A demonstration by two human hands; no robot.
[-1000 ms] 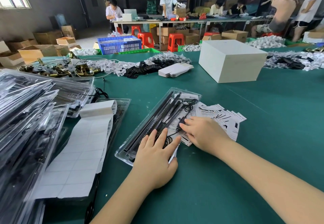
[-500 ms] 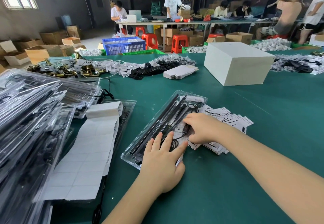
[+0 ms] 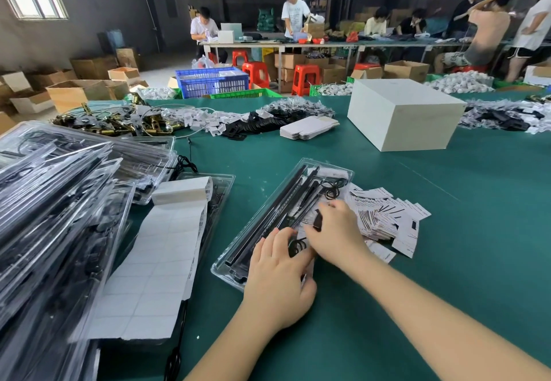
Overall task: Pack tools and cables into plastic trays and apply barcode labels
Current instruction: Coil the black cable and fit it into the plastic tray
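Note:
A clear plastic tray [image 3: 301, 171] lies slantwise on the green table [image 3: 447, 231]. It holds long black rods [image 3: 268, 219] and black cable coils [image 3: 332, 188]. My left hand [image 3: 277, 273] rests on the tray's near end, its fingers laid over the rods. My right hand [image 3: 335, 231] sits over the tray's right side and pinches a small black part [image 3: 317, 219]. Another cable coil [image 3: 296, 245] shows between the two hands. A sheet of white barcode labels [image 3: 161, 255] lies unrolled to the left.
A heap of printed cards [image 3: 387, 219] lies right of the tray. Stacked filled trays [image 3: 53, 201] crowd the left. Behind are a white box [image 3: 399, 118], flat cartons [image 3: 308, 128], and piles of brass parts [image 3: 119, 124] and tags. People work at far tables.
My right hand has slid down the tray toward my left hand, and the two now almost touch. My left hand's fingers have drawn closer together. The camera has shifted slightly.

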